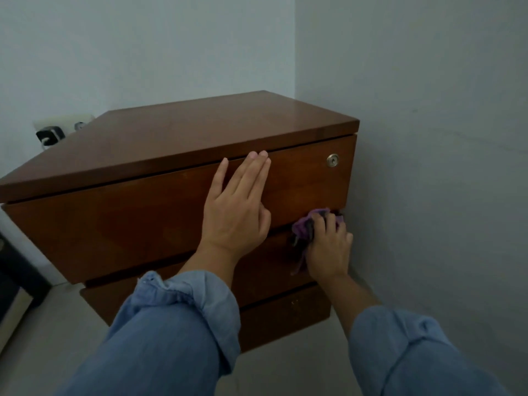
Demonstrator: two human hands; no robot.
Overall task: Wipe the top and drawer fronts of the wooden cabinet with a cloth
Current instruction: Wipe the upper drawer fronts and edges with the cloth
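The wooden cabinet (183,138) stands in a room corner, with three drawer fronts visible below its bare top. My left hand (237,207) lies flat on the top drawer front (114,218), fingers straight and pointing up to the drawer's upper edge. My right hand (328,247) presses a bunched purple cloth (307,227) against the right end of the second drawer front (263,270), just under the gap below the top drawer. A round metal lock (332,160) sits at the top drawer's upper right.
A pale wall (428,138) runs close along the cabinet's right side. A wall socket with a dark plug (51,135) shows behind the cabinet at left. A dark object (14,270) stands on the light floor (43,324) at the left edge.
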